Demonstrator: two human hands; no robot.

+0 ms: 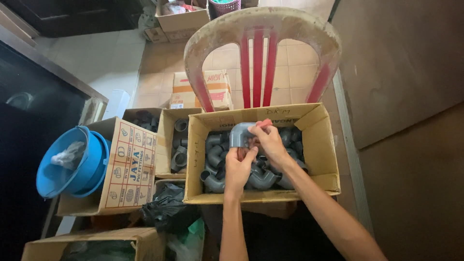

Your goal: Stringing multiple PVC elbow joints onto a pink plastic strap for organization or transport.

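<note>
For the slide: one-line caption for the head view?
Both hands, left hand and right hand, hold a grey pipe elbow over a cardboard box of grey fittings on a plastic chair.

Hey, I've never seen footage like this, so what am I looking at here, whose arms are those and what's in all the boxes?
This is a single picture from a camera worn on a person's head, looking down, so the two bare arms are that person's own. The left hand and right hand meet over an open cardboard box full of grey pipe elbows. Together they hold one grey elbow fitting and a reddish cloth against it. The box sits on a plastic chair with red slats. To the left stand more boxes of fittings, a blue basin and a black plastic bag.
</note>
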